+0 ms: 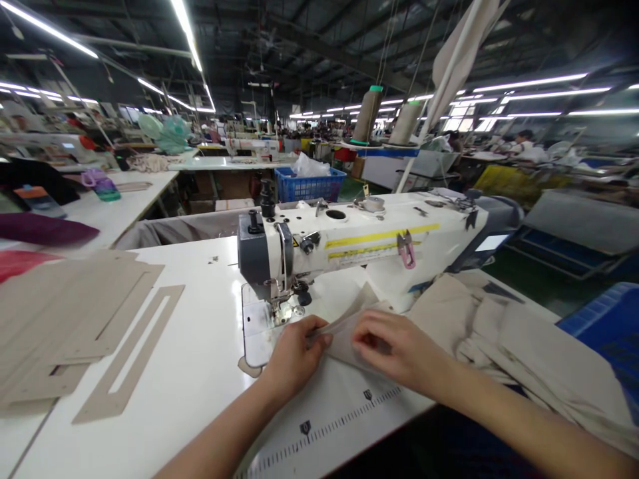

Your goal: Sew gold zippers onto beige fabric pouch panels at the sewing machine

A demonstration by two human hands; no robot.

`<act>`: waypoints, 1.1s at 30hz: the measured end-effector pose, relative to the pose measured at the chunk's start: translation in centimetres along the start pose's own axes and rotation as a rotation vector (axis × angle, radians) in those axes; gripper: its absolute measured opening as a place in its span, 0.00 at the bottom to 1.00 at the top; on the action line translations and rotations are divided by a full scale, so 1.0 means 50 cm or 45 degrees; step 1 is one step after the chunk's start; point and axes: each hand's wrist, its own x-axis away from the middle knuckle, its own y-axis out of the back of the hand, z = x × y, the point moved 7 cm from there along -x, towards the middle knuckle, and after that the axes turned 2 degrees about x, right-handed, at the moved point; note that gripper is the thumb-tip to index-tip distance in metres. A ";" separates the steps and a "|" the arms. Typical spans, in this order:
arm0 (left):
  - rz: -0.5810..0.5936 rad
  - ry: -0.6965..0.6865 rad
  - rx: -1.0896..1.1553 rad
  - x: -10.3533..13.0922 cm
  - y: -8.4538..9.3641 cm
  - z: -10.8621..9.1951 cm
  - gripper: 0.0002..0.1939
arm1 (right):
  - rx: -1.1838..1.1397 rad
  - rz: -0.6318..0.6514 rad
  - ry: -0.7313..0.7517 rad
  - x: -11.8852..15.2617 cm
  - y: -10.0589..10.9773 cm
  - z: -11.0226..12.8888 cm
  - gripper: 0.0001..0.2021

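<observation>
A white sewing machine (359,233) stands on the white table, its needle area at its left end. Just to the right of the needle plate, my left hand (298,349) pinches the edge of a thin beige fabric piece (342,338) between thumb and fingers. Over the same piece, my right hand (392,342) has its fingers curled together against the cloth; whatever lies between those fingertips is too small to make out. The fabric rises toward the machine arm behind both hands.
Flat beige cut pieces (100,313) and a slotted strip (130,352) lie at the left. A heap of beige fabric (509,339) covers the table's right side, near a blue crate (606,326). A printed ruler (339,422) runs along the front edge.
</observation>
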 end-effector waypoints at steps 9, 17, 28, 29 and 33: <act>0.047 -0.038 0.093 0.004 -0.003 -0.011 0.11 | 0.803 -0.021 0.375 0.000 -0.054 0.014 0.12; 0.040 -0.056 0.068 0.008 -0.006 -0.008 0.10 | 0.892 0.045 0.576 -0.014 -0.070 0.039 0.12; 0.049 0.011 0.195 0.003 -0.001 -0.001 0.13 | 0.152 -0.095 0.027 -0.004 -0.003 -0.011 0.07; 0.054 0.011 0.200 0.004 -0.001 -0.001 0.13 | 0.252 -0.108 0.099 -0.002 -0.009 -0.008 0.08; 0.063 0.002 0.190 0.005 -0.004 0.001 0.13 | 0.672 -0.123 0.321 -0.001 -0.039 0.011 0.10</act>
